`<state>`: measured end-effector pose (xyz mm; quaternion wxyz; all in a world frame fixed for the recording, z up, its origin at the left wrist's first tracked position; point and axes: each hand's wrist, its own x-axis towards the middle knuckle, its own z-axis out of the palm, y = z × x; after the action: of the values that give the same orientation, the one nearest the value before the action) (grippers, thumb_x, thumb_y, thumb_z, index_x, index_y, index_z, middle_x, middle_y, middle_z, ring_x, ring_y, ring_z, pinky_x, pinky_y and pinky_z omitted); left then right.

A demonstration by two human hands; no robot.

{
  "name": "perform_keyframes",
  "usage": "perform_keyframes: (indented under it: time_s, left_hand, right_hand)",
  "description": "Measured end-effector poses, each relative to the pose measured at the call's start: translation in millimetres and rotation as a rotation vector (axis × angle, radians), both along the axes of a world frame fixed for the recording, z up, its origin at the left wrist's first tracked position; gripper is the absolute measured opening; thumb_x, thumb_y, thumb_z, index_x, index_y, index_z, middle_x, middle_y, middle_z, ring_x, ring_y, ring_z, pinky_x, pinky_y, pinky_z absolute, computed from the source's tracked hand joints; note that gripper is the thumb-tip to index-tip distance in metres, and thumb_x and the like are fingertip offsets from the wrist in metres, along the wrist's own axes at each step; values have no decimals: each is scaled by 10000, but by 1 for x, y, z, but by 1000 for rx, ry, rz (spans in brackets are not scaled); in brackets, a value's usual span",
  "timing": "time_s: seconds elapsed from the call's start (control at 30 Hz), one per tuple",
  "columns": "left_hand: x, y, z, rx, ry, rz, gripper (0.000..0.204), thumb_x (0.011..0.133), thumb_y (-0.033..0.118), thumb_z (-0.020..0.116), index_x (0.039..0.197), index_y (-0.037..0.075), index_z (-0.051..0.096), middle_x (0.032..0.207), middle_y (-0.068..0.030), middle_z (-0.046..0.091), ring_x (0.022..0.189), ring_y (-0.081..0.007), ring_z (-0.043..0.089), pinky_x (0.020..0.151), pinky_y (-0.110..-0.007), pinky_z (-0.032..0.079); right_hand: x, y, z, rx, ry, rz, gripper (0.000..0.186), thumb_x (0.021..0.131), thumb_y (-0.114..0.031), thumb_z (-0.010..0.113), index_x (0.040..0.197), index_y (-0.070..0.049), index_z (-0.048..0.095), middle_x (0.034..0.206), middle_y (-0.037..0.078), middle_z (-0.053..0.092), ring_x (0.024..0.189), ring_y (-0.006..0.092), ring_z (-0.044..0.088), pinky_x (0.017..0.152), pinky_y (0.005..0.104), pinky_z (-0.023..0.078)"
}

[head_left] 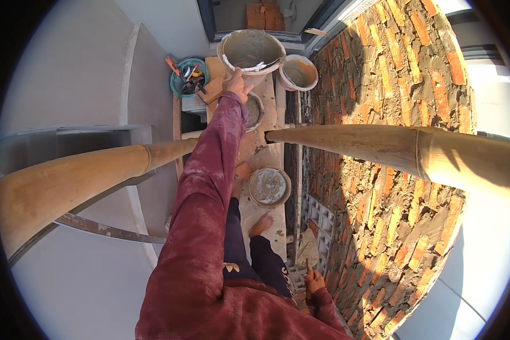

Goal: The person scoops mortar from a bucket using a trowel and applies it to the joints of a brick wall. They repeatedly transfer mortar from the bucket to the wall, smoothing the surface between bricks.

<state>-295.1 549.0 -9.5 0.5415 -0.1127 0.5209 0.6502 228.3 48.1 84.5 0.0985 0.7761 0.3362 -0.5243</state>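
My left arm stretches forward in a dusty maroon sleeve, and my left hand (238, 86) is closed at the near rim of a large bucket (226, 68). Grey mortar (254, 50) lies inside it, and a white cord-like handle (249, 66) runs along the rim by my fingers. Down at the lower right, my right hand (314, 281) is wrapped round the handle of a trowel (308, 249). Its flat blade is coated with mortar and points away from me, beside the brick wall (379, 85). A smaller bucket (255, 110) is partly hidden behind my left forearm.
Bamboo poles (368, 144) (85, 181) cross at both sides. A mortar tub (270, 187) stands by my bare foot (261, 224) on the plank platform (275, 231). Another bucket (298, 73) and a teal tool basket (188, 77) flank the large bucket. Loose bricks (265, 16) lie beyond.
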Motion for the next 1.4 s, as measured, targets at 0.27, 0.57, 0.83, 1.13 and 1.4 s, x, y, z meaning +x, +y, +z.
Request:
perform_keyframes:
  time_s: [0.27, 0.57, 0.83, 1.13, 1.4]
  left_hand:
    - [14, -138, -179, -394, 27, -122, 475, 935, 281, 610, 1305, 30, 451, 1329, -134, 466, 1205, -280, 472, 923, -392, 489]
    - [37, -160, -253, -538, -46, -162, 319, 882, 199, 647, 1141, 43, 545, 1031, -69, 569, 924, -176, 562, 772, -306, 483]
    - [13, -111, -350, -636, 42, 247, 359, 885, 204, 635, 1167, 10, 527, 1077, -131, 616, 978, -256, 605, 828, -386, 507]
    - [-18, -73, -314, -47, -44, -66, 248, 996, 370, 487, 938, 129, 497, 650, 42, 346, 614, -110, 414, 790, -349, 463]
    - [23, -128, -261, -560, 188, 12, 565, 928, 493, 525, 1222, 13, 574, 1060, -109, 621, 838, -233, 573, 690, -350, 469]
  right_hand:
    - [-43, 12, -22, -90, 113, -82, 445, 777, -274, 679, 1074, 38, 567, 790, 116, 596, 623, 202, 581, 552, 342, 476]
    - [-51, 7, -27, -321, 9, -436, 157, 853, -182, 609, 862, -61, 509, 636, 55, 514, 482, 179, 526, 439, 319, 433]
    - [-46, -14, -29, -426, -45, -622, 157, 850, -162, 615, 873, -66, 492, 599, 54, 505, 451, 170, 509, 406, 319, 428]
    - [-47, -43, -16, -370, -103, -549, 164, 854, -171, 603, 894, -42, 511, 614, 69, 523, 460, 188, 531, 399, 340, 436]
    - [6, -148, 14, -288, -201, -437, 222, 808, -207, 637, 884, -16, 553, 622, 118, 562, 486, 223, 595, 420, 379, 471]
